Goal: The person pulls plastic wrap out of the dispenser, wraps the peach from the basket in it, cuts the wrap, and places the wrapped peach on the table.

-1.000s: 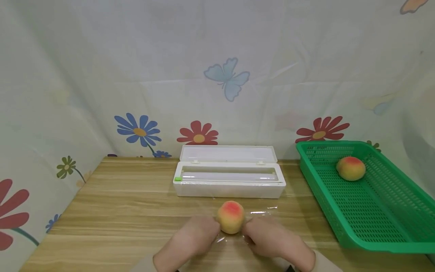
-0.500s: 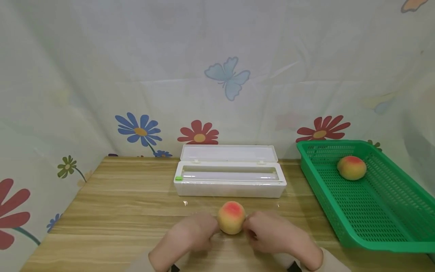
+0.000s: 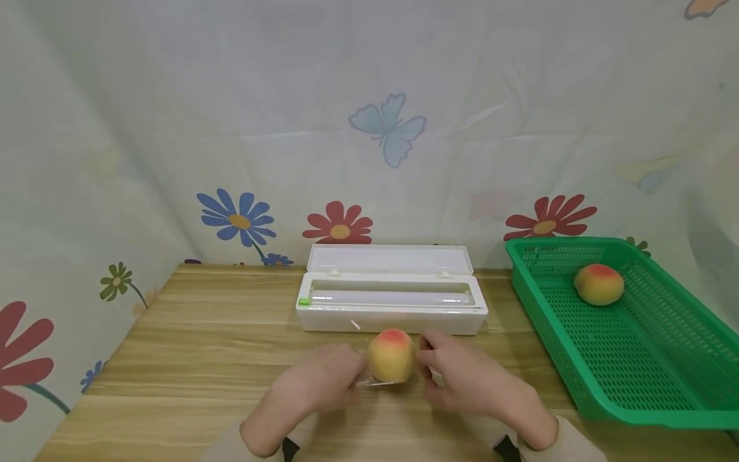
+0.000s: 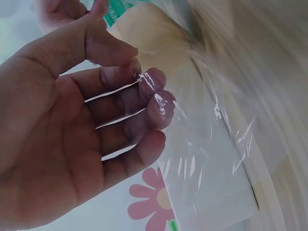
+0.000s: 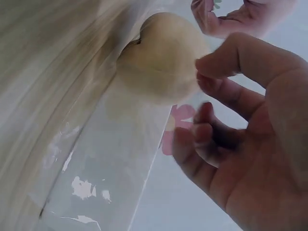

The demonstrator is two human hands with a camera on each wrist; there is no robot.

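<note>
A yellow peach (image 3: 391, 356) with a red top sits between the two hands in the head view, close in front of the white cling film dispenser (image 3: 392, 322). Clear cling film (image 4: 219, 130) spreads around and under the peach, its glossy creases catching light. At the peach's left, my left hand (image 3: 326, 378) pinches the film between thumb and index finger, the other fingers lying behind the film. On the opposite side my right hand (image 3: 464, 375) has its thumb and index tips together at the film's edge, right beside the peach; its remaining fingers are loosely bent.
The dispenser's lid (image 3: 389, 259) stands open at the back, with the film roll (image 3: 392, 298) showing inside. To the right is a green plastic basket (image 3: 545, 337) holding another peach (image 3: 599, 284). A flowered curtain (image 3: 277, 115) hangs behind the wooden table (image 3: 190, 359).
The peach has shifted slightly up and away from me in the head view, along with both hands. Fingers have risen beside it, and a fold of film now shows at its base.
</note>
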